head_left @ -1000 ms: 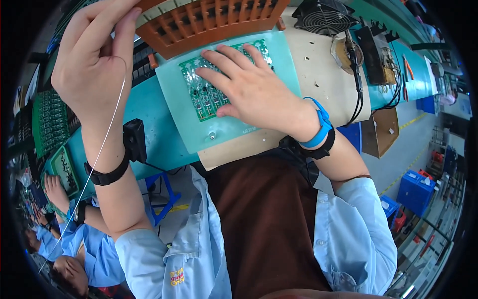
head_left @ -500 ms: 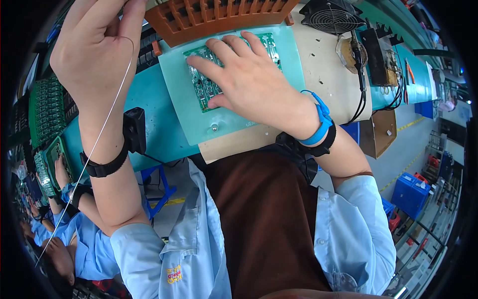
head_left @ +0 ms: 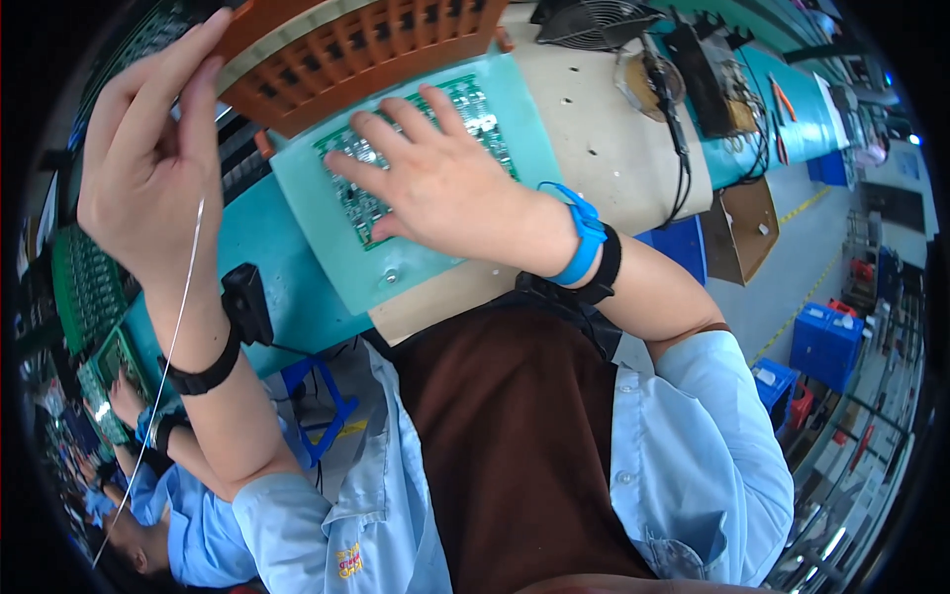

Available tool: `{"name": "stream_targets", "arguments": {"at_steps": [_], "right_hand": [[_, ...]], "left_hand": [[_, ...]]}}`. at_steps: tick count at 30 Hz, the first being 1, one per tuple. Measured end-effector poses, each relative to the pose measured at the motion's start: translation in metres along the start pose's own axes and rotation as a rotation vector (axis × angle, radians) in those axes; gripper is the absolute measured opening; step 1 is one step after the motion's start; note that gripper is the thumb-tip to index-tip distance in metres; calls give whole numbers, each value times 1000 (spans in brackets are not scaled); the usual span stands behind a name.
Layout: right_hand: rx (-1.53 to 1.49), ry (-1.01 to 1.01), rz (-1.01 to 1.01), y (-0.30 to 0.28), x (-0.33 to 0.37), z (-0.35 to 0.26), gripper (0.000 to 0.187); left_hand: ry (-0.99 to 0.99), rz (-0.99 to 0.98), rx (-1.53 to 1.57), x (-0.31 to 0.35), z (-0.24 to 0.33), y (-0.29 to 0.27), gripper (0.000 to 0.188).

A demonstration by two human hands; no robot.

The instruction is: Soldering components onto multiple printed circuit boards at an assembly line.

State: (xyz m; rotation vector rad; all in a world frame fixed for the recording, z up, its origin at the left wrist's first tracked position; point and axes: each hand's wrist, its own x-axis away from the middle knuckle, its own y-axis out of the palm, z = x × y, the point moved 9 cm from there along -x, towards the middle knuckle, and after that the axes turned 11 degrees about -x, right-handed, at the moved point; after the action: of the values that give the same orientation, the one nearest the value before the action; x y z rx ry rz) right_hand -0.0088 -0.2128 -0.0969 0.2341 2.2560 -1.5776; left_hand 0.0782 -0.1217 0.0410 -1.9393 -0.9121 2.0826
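My right hand point(head_left: 450, 193) lies flat with fingers spread on a green circuit board panel point(head_left: 487, 117) covered in small parts, hiding its middle. Beneath the panel is a pale green sheet point(head_left: 307, 213). A small round clear bump point(head_left: 390, 276) shows near the sheet's front corner. My left hand point(head_left: 153, 163) is raised at the left end of an orange-brown slotted rack point(head_left: 381, 61), fingers folded and thumb close under the forefinger. A thin silvery wire, like solder wire point(head_left: 178, 322), runs from that hand down past the forearm; its end in the fingers is hidden.
Back right, a black fan point(head_left: 594, 22) stands beside a soldering iron in its stand point(head_left: 653, 84) and a dark metal box point(head_left: 708, 84). A cardboard box point(head_left: 742, 233) sits right of the bench. At left, a co-worker's hand point(head_left: 127, 398) is at a green tray point(head_left: 119, 351).
The whole view has shifted, so the bench things appear further left and more of the rack shows. My left fingers look straighter, and the wire's loop beside them is out of sight. My right hand stays on the panel.
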Motion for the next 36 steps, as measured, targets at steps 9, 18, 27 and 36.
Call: {"name": "stream_targets", "arguments": {"at_steps": [9,18,27,36], "right_hand": [[-79,226,258,-60,50,73,24],[-198,385,207,-50,63,104,5],[-310,429,169,-50,61,113,7],[-293,373,158,-48,58,113,8]], "left_hand": [[-20,-70,65,7,-23,10,27],[44,-115,92,8,-29,11,22],[-10,-213,-2,9,-36,15,21],[3,-154,92,11,-33,19,21]]}}
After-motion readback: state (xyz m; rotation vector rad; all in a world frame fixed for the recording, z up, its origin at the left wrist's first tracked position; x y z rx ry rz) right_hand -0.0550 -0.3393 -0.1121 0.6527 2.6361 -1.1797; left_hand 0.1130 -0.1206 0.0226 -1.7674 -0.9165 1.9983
